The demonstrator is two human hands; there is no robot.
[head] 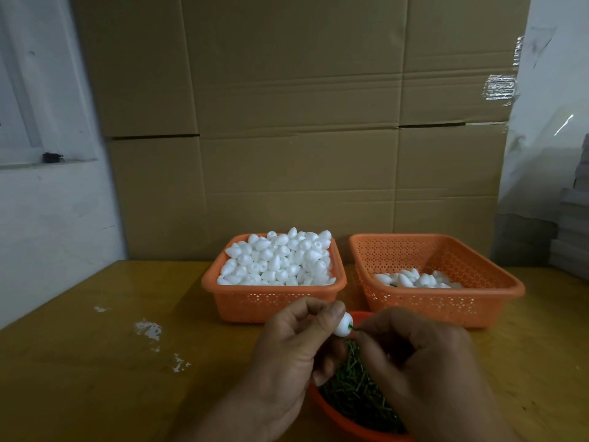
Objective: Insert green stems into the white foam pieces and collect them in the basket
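White foam piece meeting a green stem between two hands

Both hands are working close together low in the head view, above an orange bowl (331, 416) that is holding a heap of loose green stems (357, 397). The left hand (296, 346) is reaching in from the lower left with its back turned to the camera and its fingers curling inward. Its thumb and forefinger are pinching a white foam piece (343, 327), which is sticking out to the right of the fingertips, tilted, with its broad end facing the other hand. The right hand (424, 362) is coming in from the lower right, fingers bent, with its thumb and forefinger pinching a single green stem (353, 328). Only a short tip of that stem is showing between the fingertips and the foam, and it is touching the foam's end; how deep it is sitting cannot be told.

Behind the hands, on the yellow-brown table (95, 362), two orange perforated baskets are standing side by side. The left basket (274, 303) is brimming with foam pieces, and the right basket (446, 301) is holding only a few at its bottom.
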